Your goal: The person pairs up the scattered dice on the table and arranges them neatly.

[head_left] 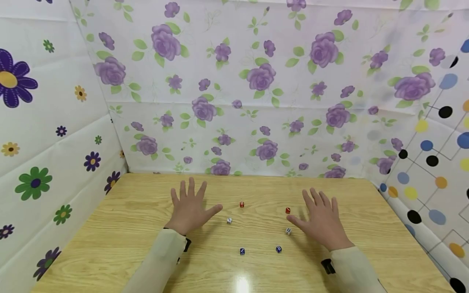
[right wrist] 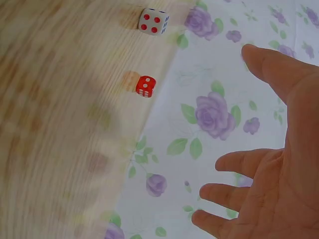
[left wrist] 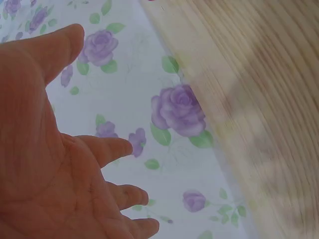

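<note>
Both hands hover over a wooden table with fingers spread, holding nothing. My left hand [head_left: 189, 209] is on the left; nearest its thumb lies a white die [head_left: 229, 220]. A red die [head_left: 242, 204] sits farther back, to the right of that thumb. My right hand [head_left: 322, 221] is beside a second white die [head_left: 288, 231] and a second red die [head_left: 288, 210], which lie left of its palm and thumb. Two blue dice, one [head_left: 242, 251] left and one [head_left: 279, 249] right, lie closer to me. The right wrist view shows a white die [right wrist: 153, 22] and a red die [right wrist: 146, 86].
The wooden table [head_left: 121, 228] ends at a back wall of purple-rose cloth [head_left: 238, 81]. A flower-print cloth [head_left: 73, 122] hangs on the left, and a dotted cloth [head_left: 436, 171] stands on the right.
</note>
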Demonstrator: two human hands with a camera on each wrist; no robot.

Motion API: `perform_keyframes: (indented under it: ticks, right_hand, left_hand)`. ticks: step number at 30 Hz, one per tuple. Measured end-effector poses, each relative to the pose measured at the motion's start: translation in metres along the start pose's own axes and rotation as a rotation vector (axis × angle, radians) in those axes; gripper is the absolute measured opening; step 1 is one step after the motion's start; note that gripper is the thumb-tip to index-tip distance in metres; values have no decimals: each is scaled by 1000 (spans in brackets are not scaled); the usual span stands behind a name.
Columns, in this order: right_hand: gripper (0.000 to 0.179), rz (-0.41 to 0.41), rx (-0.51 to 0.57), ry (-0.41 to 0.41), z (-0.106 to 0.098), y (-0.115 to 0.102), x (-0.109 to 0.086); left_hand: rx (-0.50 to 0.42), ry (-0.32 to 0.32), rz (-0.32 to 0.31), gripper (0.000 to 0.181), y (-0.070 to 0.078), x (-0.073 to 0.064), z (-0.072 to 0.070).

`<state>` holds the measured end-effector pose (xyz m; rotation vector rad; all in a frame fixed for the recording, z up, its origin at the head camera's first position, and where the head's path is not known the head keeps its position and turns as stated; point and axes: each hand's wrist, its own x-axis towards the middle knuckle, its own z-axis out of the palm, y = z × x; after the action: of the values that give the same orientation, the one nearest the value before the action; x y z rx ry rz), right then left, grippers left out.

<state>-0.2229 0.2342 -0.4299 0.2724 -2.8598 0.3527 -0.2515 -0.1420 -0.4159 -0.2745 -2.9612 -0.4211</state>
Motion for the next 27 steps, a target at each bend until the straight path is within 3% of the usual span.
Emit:
perform_keyframes:
  ticks: [14, 20, 24, 27]
  right_hand:
    - [103, -7, 92, -77, -8, -7, 3]
    - [99, 9, 149, -153, -12, -12, 6]
    - [86, 5, 185, -234, -17, -20, 6]
    - [60, -37, 182, -274, -19, -27, 6]
  left_hand:
    - [-134, -34, 72, 91, 10, 1, -8]
    - [-213, -90, 120, 89, 27, -6, -15]
    - [-209, -111, 140, 83, 39, -11, -17]
    - [-184, -137, 172, 70, 44, -13, -16]
